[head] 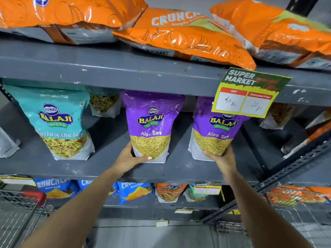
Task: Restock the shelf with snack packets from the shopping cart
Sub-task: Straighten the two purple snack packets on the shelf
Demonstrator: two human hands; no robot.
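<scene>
1. Left hand (128,159): grip pinching the base of the left Aloo Sev pouch (151,125), thumb across its front.
2. Right hand (221,159): grip closed round the base of the right Aloo Sev pouch (213,129).
3. Both pouches stand upright near the front edge of the middle shelf (107,167), long axes vertical, directly above each grip.
4. Open room lies behind and between them; the teal Khatta Mitha pouch (59,120) stands apart, leftward.
5. The price tag (249,93) overhangs the right pouch's top; judged a snag risk.
</scene>
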